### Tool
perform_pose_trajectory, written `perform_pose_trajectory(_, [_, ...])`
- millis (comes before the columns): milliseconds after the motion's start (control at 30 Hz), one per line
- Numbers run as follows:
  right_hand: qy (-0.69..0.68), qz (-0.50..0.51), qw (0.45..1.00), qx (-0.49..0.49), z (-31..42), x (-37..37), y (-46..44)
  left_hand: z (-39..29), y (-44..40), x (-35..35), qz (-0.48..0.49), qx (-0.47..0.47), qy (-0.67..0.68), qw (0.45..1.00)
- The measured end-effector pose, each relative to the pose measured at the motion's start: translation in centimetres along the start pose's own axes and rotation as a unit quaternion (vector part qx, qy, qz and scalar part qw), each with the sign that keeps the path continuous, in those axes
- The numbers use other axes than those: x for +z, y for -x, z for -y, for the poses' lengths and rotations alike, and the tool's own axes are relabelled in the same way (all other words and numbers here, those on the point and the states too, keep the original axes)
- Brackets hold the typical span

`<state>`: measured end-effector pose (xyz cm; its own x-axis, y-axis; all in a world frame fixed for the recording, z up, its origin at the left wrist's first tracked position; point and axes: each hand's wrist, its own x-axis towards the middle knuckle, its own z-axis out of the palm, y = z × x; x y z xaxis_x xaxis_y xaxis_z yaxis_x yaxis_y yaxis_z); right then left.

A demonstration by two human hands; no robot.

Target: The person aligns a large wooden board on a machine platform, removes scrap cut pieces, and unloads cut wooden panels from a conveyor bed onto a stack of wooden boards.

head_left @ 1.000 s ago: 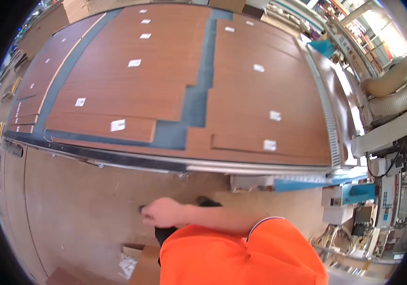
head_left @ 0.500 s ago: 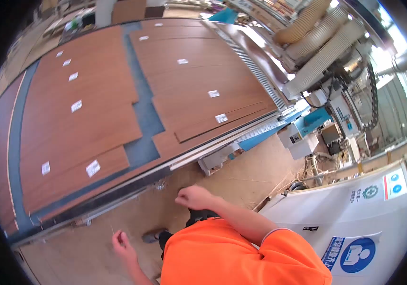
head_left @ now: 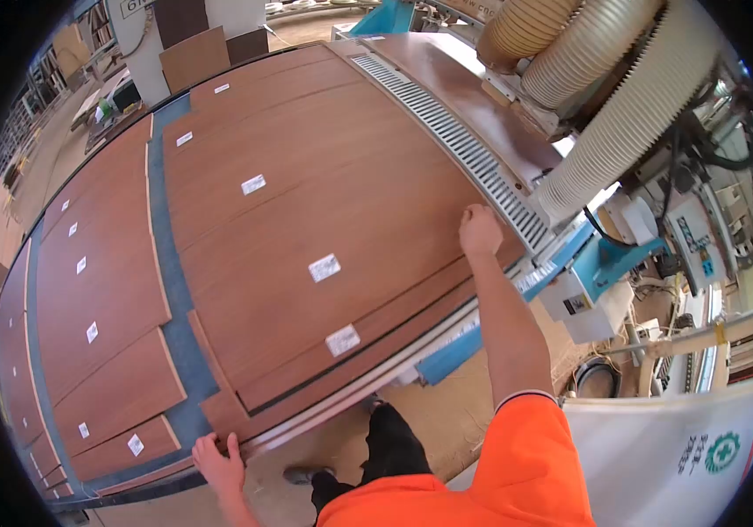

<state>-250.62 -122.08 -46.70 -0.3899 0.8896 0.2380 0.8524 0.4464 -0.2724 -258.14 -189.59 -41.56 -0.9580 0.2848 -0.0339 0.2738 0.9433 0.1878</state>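
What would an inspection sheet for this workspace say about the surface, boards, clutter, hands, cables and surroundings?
Surface: blue table top shows between boards.
Job's things: brown boards lie flat; several bear white labels.
Clutter: dark ring-shaped thing near the white cabinet; exact nature unclear.
Hands: left hand at the table's near edge; right hand at a board beside the slotted strip, fingertip contact unclear.
Cables: dark cable loops beside the hoses.
Surroundings: cabinet carries a green emblem.

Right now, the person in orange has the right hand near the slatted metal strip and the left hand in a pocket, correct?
Not quite: the left hand isn't in a pocket. The head view shows it at the near edge of the brown boards.
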Motion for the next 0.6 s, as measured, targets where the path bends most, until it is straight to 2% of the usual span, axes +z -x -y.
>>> perform_pose_trajectory(100, [0.093,0.055,0.994,0.03,-4.0,2.5,-7.7,-2.3,-1.2,0.8,0.027,-0.043,-0.034,0.998])
perform_pose_trajectory(233, [0.11,0.099,0.986,0.072,-8.1,4.8,-14.0,-5.9,-1.4,1.9,0.021,-0.093,-0.04,0.995])
perform_pose_trajectory(300, [0.116,0.157,0.977,0.092,-9.6,5.0,-14.9,-7.0,-0.9,1.8,0.035,-0.099,-0.075,0.992])
perform_pose_trajectory(533, [0.16,0.099,0.982,0.024,-9.8,5.5,-16.6,-6.4,-2.2,1.4,0.037,-0.117,-0.066,0.99])
perform_pose_trajectory(600, [0.17,0.089,0.981,0.02,-11.1,4.7,-17.4,-9.0,-2.6,0.7,0.071,-0.145,-0.002,0.987])
